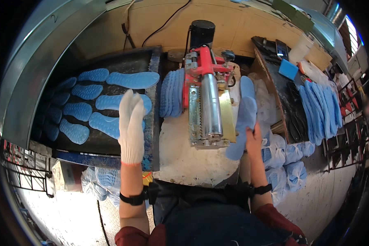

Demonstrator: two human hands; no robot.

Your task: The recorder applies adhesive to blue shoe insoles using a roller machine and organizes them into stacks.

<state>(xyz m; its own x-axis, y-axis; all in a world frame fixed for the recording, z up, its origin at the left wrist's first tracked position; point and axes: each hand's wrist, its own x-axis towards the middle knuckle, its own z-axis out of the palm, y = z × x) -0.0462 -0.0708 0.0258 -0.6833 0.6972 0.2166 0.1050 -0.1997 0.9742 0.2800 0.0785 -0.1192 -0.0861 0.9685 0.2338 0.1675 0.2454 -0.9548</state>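
Note:
My left hand [132, 127], in a white knitted glove, reaches over the right side of a dark belt [123, 65]. Its fingers are stretched out, with nothing visibly held; whether they touch the blue insole [110, 102] beneath them, I cannot tell. Several more blue insoles [133, 80] lie spread on the belt. My bare right hand [253, 139] grips the edge of a smooth blue insole [245, 112], thumb on top. Just beyond it, another blue insole [247, 87] lies partly covered. Between my hands stands a red machine [207, 61] with a shiny metal cylinder [211, 106].
A stack of blue insoles [172, 93] stands against the machine's left side. On the right bench, more insoles [320, 110] lie near a blue box [288, 69] and a white bottle [301, 47]. Plastic bags of insoles [276, 149] sit below right; others [104, 180] sit below left.

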